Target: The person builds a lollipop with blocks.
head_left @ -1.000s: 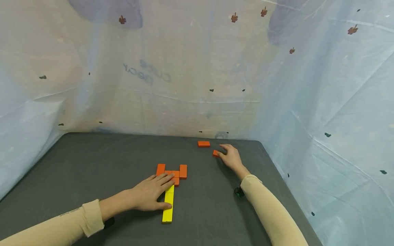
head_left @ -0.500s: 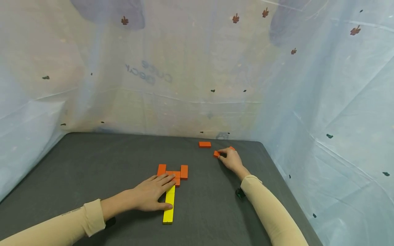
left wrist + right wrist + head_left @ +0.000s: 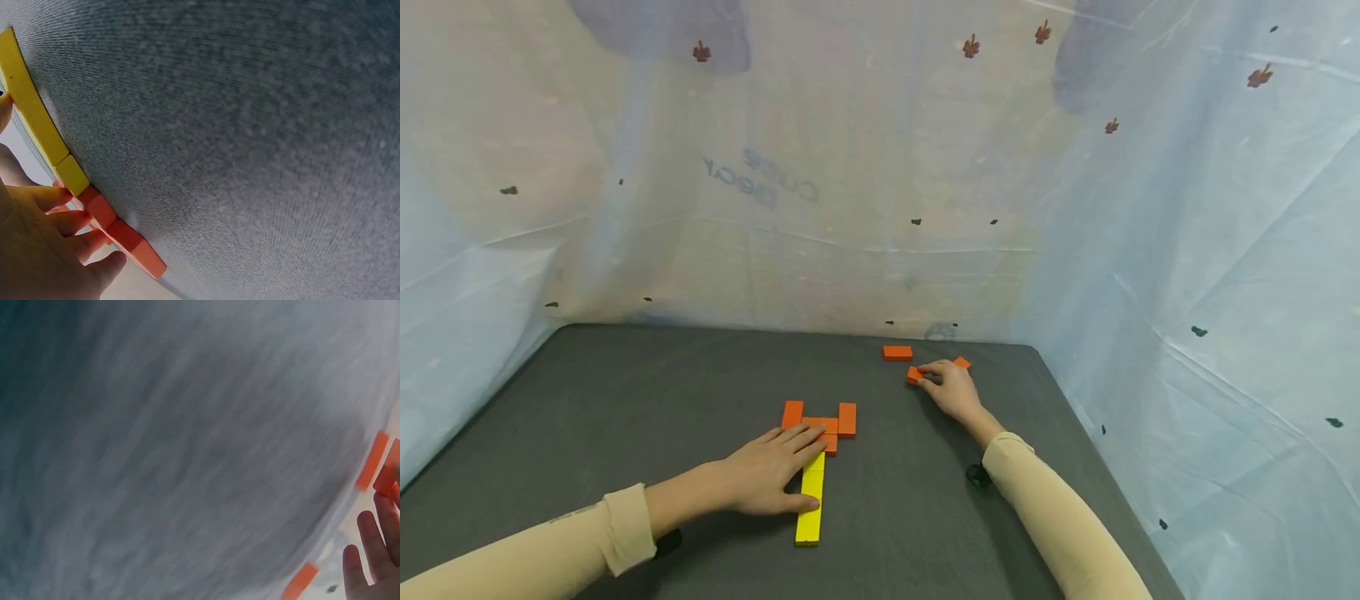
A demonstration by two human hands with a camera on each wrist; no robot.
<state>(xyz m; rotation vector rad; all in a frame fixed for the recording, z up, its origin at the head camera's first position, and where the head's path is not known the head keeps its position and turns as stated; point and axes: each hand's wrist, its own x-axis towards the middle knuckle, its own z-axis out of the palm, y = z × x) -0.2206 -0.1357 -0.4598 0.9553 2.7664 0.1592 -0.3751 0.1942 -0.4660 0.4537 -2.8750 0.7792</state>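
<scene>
In the head view my left hand point(image 3: 767, 477) lies with fingers spread over a flat figure of blocks. Its thumb touches the long yellow strip point(image 3: 808, 527); its other fingertips rest near the joined orange blocks point(image 3: 847, 421), covering part of them. The left wrist view shows the yellow piece point(image 3: 34, 103) end to end with the orange blocks point(image 3: 128, 236). Farther away, my right hand point(image 3: 957, 395) pinches an orange block point(image 3: 913, 377) between thumb and fingers. That block point(image 3: 387, 472) also appears at the right edge of the right wrist view, partly cut off.
Two loose orange blocks lie at the back of the dark table point(image 3: 662, 392): one point(image 3: 897, 353) left of my right hand, another point(image 3: 962, 362) just behind it. A pale printed sheet point(image 3: 850, 167) hangs beyond the table's back and right edges.
My right hand has closed its fingers on the orange block and shifted it slightly left. Another orange block behind the hand has come into sight. The left hand stays in place.
</scene>
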